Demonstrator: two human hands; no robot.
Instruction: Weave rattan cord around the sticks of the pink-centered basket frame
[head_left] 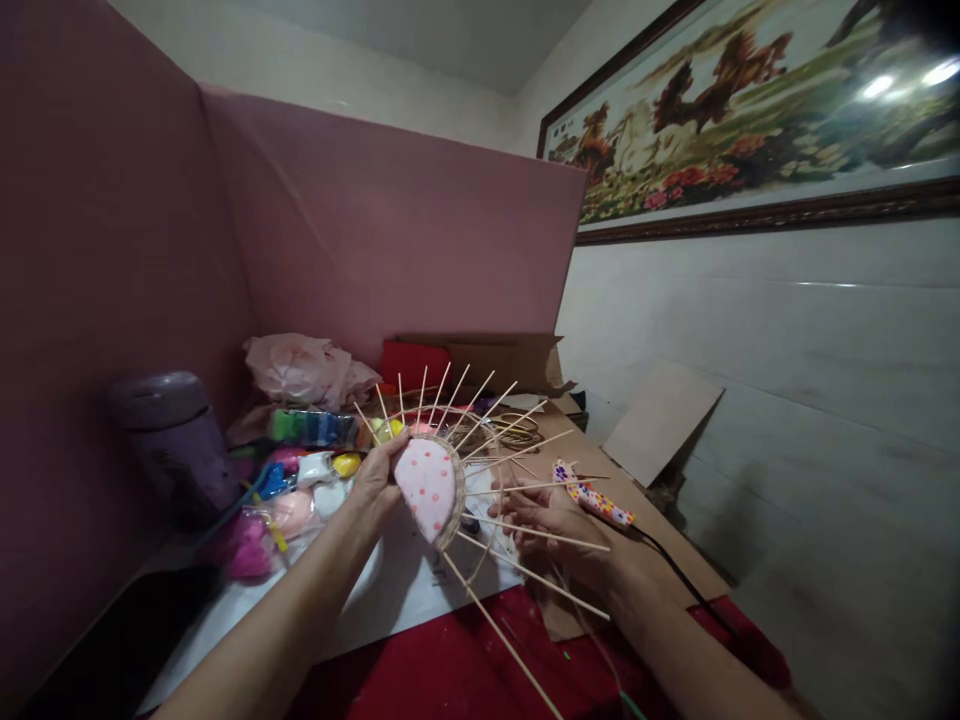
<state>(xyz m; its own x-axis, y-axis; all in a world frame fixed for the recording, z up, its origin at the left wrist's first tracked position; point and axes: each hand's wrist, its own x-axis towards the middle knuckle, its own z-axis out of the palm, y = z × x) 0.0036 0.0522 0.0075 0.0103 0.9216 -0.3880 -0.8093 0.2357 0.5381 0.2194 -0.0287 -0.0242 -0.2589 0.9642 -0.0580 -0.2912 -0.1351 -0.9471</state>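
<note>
My left hand (379, 480) grips a half-round craft piece (427, 490) at its upper left edge, thumb on the front. The piece has a pale pink face with red dots and a twine-wrapped curved rim. Thin wooden sticks (517, 577) fan out from that rim like rays. A fine cord (484, 562) arcs across the sticks some way out from the rim. My right hand (551, 525) is at the sticks on the right, partly behind them, with curled fingers at the cord. A length of cord trails below this hand; the exact grip is partly hidden.
A flower-patterned glue gun (596, 500) with a black cable lies on cardboard (660, 540) at right. Bags of coloured clay (292, 510) and a purple tumbler (176, 440) stand left. Wire hoops (517, 432) lie behind. Pink panels (397, 230) enclose the back and left.
</note>
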